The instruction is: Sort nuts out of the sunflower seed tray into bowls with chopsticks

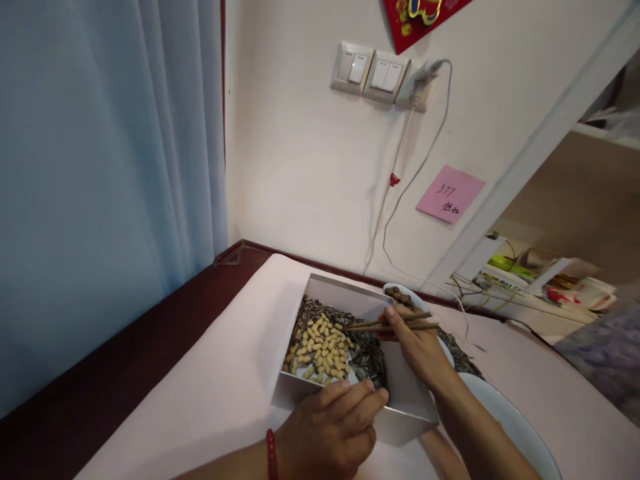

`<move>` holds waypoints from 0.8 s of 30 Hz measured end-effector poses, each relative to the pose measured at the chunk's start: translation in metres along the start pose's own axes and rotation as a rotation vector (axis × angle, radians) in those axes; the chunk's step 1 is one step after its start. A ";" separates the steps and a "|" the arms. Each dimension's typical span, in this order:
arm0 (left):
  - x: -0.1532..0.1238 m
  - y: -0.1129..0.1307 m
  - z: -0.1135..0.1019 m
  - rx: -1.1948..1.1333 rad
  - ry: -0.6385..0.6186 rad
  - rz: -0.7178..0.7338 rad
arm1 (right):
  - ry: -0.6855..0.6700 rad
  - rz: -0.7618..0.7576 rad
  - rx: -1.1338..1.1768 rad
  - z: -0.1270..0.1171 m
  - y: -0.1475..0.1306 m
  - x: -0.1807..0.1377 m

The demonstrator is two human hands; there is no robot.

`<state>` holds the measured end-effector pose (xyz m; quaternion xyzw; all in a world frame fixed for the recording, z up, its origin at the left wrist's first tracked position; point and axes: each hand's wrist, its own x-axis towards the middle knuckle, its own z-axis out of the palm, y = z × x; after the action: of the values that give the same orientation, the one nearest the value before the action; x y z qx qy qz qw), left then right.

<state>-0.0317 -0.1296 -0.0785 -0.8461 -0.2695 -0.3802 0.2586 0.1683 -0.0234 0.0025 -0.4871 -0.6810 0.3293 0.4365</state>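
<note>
An open silver-grey box [400, 425] was set on the pale sheet [215, 373] by which most of the dark red tabletop [150, 380] was covered, close to the tabletop's far edge and to the right of its far-left corner. In the box, pale peanuts [325, 347] were heaped towards the left, and dark striped seeds [367, 360] were spread behind them and to their right. Some browner pieces [289, 360] were gathered in the near-left corner of the box.

A pair of chopsticks [423, 327] was held narrowly in the right hand [413, 340], above the right part of the box; their tips were brought together where peanuts and seeds met. The left hand [330, 427], with a red bracelet [271, 453] worn at its wrist, was laid with bent fingers over the near rim of the box; whether the wall was pinched could not be told.

Beside the far-right corner of the box, towards the tabletop's far edge, round brown nuts [399, 293] were held in a white bowl [417, 293]. Further right, more striped seeds [460, 357] were seen, and a large pale bowl [515, 410] was partly hidden by the right forearm.
</note>
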 end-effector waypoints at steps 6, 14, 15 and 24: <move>0.001 0.001 0.000 0.004 -0.013 -0.023 | 0.124 0.043 0.059 -0.020 -0.005 -0.010; 0.003 0.004 0.006 -0.041 0.060 -0.100 | 0.560 -0.043 0.117 -0.116 -0.015 -0.041; 0.002 0.004 0.007 -0.044 0.057 -0.101 | 0.619 -0.057 0.104 -0.129 -0.011 -0.044; -0.004 0.002 0.014 -0.023 0.032 -0.093 | 0.730 0.098 -0.018 -0.173 0.017 -0.053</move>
<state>-0.0258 -0.1234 -0.0899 -0.8293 -0.3001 -0.4085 0.2352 0.3402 -0.0647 0.0426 -0.6082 -0.4590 0.1482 0.6304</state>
